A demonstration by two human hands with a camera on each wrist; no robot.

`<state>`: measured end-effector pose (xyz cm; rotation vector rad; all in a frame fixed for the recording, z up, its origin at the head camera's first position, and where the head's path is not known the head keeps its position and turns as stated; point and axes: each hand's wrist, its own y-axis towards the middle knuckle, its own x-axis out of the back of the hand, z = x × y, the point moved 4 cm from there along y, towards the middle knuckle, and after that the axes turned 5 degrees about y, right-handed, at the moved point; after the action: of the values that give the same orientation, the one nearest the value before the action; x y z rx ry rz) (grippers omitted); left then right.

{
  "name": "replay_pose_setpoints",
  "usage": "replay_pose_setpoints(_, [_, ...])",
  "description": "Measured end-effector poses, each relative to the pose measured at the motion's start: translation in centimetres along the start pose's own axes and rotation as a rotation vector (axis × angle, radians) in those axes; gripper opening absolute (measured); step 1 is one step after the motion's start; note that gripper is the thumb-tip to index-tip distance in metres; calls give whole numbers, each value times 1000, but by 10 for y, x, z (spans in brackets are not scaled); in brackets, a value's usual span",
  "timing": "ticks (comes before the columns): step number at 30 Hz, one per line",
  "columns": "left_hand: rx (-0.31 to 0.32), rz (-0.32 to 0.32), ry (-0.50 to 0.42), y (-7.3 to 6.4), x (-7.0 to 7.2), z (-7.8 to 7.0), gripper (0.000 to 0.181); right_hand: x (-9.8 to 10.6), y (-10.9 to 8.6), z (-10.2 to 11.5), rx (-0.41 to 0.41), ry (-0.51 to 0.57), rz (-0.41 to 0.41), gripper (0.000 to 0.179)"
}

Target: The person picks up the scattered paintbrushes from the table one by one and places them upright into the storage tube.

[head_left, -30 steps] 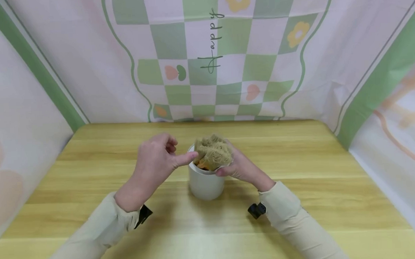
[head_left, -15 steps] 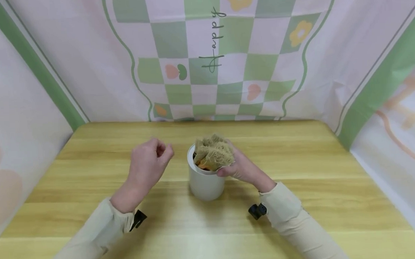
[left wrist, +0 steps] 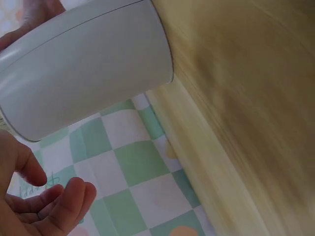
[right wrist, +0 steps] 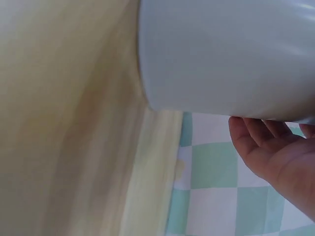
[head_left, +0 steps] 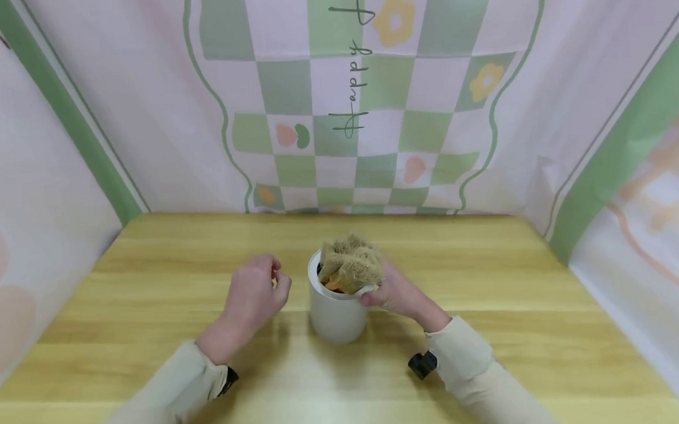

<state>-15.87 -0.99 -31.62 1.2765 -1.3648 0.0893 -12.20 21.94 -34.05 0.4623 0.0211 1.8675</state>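
A white cylindrical canister (head_left: 338,321) stands upright on the wooden table, open at the top. Out of its mouth pokes a bunched tan clump of coarse, mesh-like fabric (head_left: 352,261), with something orange (head_left: 335,283) under it and dark bits at the inner edge. My right hand (head_left: 397,292) grips the canister at the right of its rim, thumb in front; the right wrist view has its fingers (right wrist: 253,132) against the far side of the wall. Left of the canister, and apart from it, my left hand (head_left: 258,290) hovers with loosely curled fingers. Between its thumb and fingers (left wrist: 74,199) the left wrist view shows nothing held.
The wooden table (head_left: 487,263) runs back to a hanging cloth (head_left: 338,174) with green and white checks. More printed cloth hangs at both sides. A small black device (head_left: 422,364) sits at my right cuff.
My left hand has drawn back leftward from the tan clump and curled its fingers. The right hand keeps its hold on the canister. The head view has tilted slightly up.
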Motion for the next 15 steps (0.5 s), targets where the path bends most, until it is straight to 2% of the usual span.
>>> replay_pose_setpoints(9, [38, 68, -10, -5, -8, 3, 11, -1, -6, -16, 7, -58, 38, 122])
replay_pose_setpoints(15, [45, 73, 19, -7, -11, 8, 13, 4, -10, -25, -26, -20, 42, 119])
